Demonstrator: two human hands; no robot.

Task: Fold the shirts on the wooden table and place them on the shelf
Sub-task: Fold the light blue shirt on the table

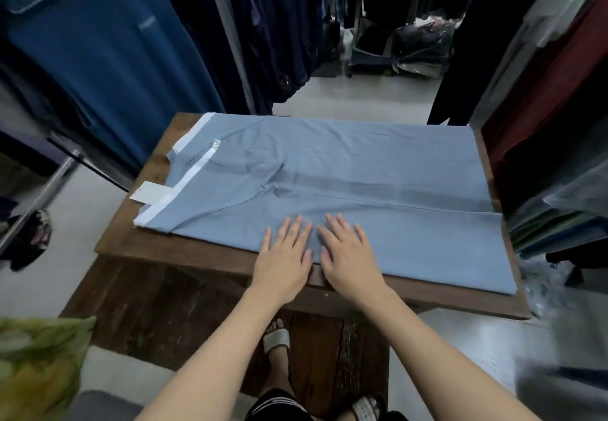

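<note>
The blue shirt (362, 174) lies flat on the wooden table (184, 248), mid-frame. Its long side runs left to right, with the white collar (193, 170) at the left. The left hand (284, 257) and right hand (348, 256) rest side by side on its near edge, equally near. All fingers are straight and grip nothing. The rest of the shirt lies beyond the fingertips.

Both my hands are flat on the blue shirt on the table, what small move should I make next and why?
Probably slide both palms apart along the near flap to smooth it. The left hand and right hand lie flat, side by side, on the blue shirt, which looks folded lengthwise into a long strip on the wooden table, with creases near its middle.
</note>
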